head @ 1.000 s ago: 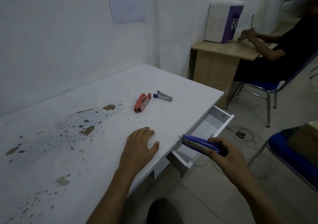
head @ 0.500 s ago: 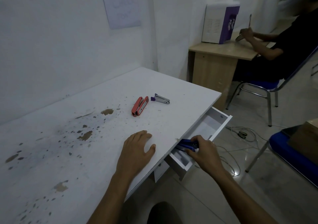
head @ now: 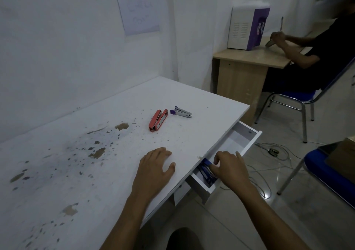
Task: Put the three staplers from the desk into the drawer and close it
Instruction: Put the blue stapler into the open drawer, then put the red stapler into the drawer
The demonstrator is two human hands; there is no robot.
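Note:
A blue stapler (head: 206, 172) lies in the near end of the open white drawer (head: 247, 146), under the desk's right edge. My right hand (head: 228, 168) is over the drawer, its fingers curled down onto the stapler. My left hand (head: 154, 168) rests flat on the white desk (head: 172, 96) near its front edge, holding nothing. Farther back on the desk lie a red stapler (head: 158, 120) and, just right of it, a small silver stapler with a purple end (head: 181, 112).
The desk's left part is stained and chipped. A blue chair (head: 326, 171) with a box on it stands at my right, cables (head: 272, 151) on the floor beyond the drawer. Another person sits on a chair at a wooden desk (head: 249, 57) behind.
My right hand carried the blue stapler from the air beside the desk down into the near end of the drawer. My left hand stayed put.

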